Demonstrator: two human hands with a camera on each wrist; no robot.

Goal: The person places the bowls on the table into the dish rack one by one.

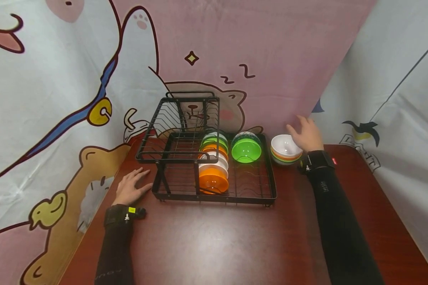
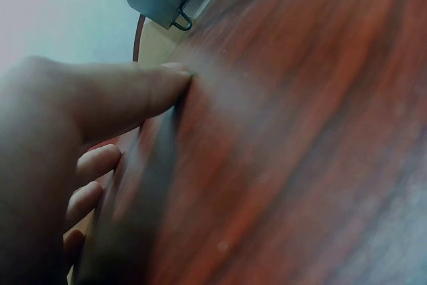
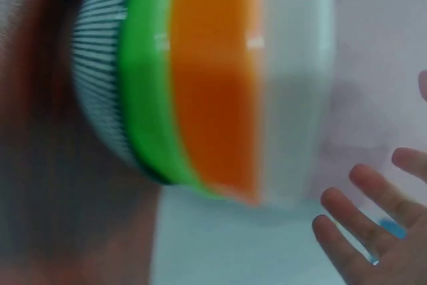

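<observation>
My right hand (image 1: pixel 308 134) hovers beside and above a stack of nested bowls, its fingers spread and apart from them in the right wrist view. On top of that stack is a white bowl (image 1: pixel 286 145); below it come an orange bowl (image 3: pixel 213 85), a green bowl (image 3: pixel 143 85) and a striped bowl (image 3: pixel 99 51). My left hand (image 1: pixel 131 187) rests on the table with relaxed fingers, left of the black dish rack (image 1: pixel 214 199). In the rack, a row of bowls stands on edge, an orange bowl (image 1: pixel 214 181) in front. Right of it leans a green bowl (image 1: pixel 247 151) before a patterned one.
The rack has a raised upper tier (image 1: pixel 176 161) over its left half. It stands on a reddish-brown wooden table (image 1: pixel 214 245). Behind the table hangs a cartoon-printed cloth (image 1: pixel 271 47), close to the back edge.
</observation>
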